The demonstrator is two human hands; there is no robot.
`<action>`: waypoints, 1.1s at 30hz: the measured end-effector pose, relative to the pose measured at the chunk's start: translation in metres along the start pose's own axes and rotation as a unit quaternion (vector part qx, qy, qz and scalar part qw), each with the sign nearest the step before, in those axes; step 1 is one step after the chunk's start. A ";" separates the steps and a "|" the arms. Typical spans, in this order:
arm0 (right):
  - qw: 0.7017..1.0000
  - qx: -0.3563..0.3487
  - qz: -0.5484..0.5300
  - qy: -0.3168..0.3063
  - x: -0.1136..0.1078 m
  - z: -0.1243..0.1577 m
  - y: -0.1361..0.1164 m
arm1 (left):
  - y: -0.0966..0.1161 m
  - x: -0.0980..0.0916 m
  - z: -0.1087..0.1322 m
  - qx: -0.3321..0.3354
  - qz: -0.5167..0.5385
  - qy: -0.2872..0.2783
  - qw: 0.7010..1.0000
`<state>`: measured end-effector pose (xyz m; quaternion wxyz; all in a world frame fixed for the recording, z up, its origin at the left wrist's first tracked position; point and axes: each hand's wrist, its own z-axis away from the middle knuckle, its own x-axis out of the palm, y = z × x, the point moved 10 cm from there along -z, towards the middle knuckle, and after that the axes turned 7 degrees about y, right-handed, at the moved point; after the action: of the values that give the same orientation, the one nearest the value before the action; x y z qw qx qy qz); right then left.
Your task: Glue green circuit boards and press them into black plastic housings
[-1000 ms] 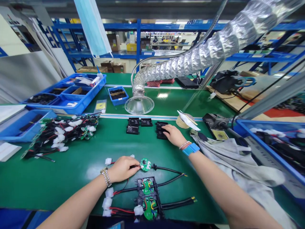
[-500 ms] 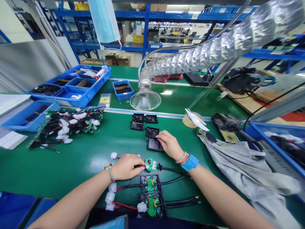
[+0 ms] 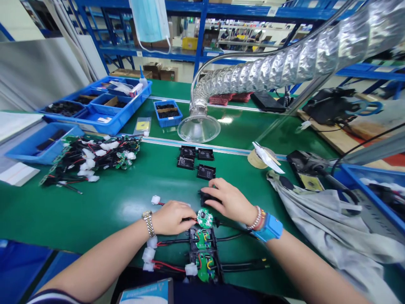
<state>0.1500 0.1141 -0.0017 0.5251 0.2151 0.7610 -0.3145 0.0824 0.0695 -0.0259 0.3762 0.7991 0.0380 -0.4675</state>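
My left hand (image 3: 174,217) pinches the dark and red wires beside a round green circuit board (image 3: 205,218). A white connector (image 3: 155,200) lies left of that hand. My right hand (image 3: 229,199) has its fingers closed over a black plastic case half (image 3: 206,198), which they partly hide. Just beyond it lie several more black case halves (image 3: 206,172), open side up. Nearer my body sit two black cases with green boards inside (image 3: 204,238), red wires and white connectors to their left, black cables to their right.
A silver extraction duct with a clear hood (image 3: 199,128) hangs over the bench. Wired boards form a pile (image 3: 95,158) at left, near blue bins (image 3: 47,145). At right are a tape roll (image 3: 257,159), a grey cloth (image 3: 303,211) and another blue bin (image 3: 363,177).
My right hand has drawn one black case half nearer, away from the others, toward the round board. The left hand keeps its hold on the wires. The camera view has shifted slightly.
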 end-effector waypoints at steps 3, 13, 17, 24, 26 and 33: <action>0.987 -0.020 0.065 -0.146 0.019 -0.007 -0.015 | 0.002 0.003 0.000 0.006 0.002 -0.009 1.000; 0.983 0.018 0.039 -0.176 0.044 -0.022 -0.014 | 0.001 0.006 0.003 0.019 -0.024 -0.024 0.999; 0.984 0.096 -0.152 0.008 0.005 -0.029 0.002 | 0.003 0.005 0.003 0.029 -0.026 -0.020 0.999; 0.948 0.128 -0.288 0.038 -0.009 -0.009 0.015 | 0.004 0.004 0.004 0.031 -0.023 -0.013 0.999; 0.933 0.137 -0.333 0.001 0.003 -0.005 0.019 | 0.004 0.004 0.003 0.031 -0.024 -0.013 0.999; 0.902 0.178 -0.392 -0.021 0.007 0.008 0.040 | 0.005 0.002 0.003 0.034 -0.025 -0.007 0.999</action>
<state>0.1786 0.1370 -0.0206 0.3283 -0.0173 0.7038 -0.6297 0.0832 0.0634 -0.0254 0.3372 0.8069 0.0388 -0.4834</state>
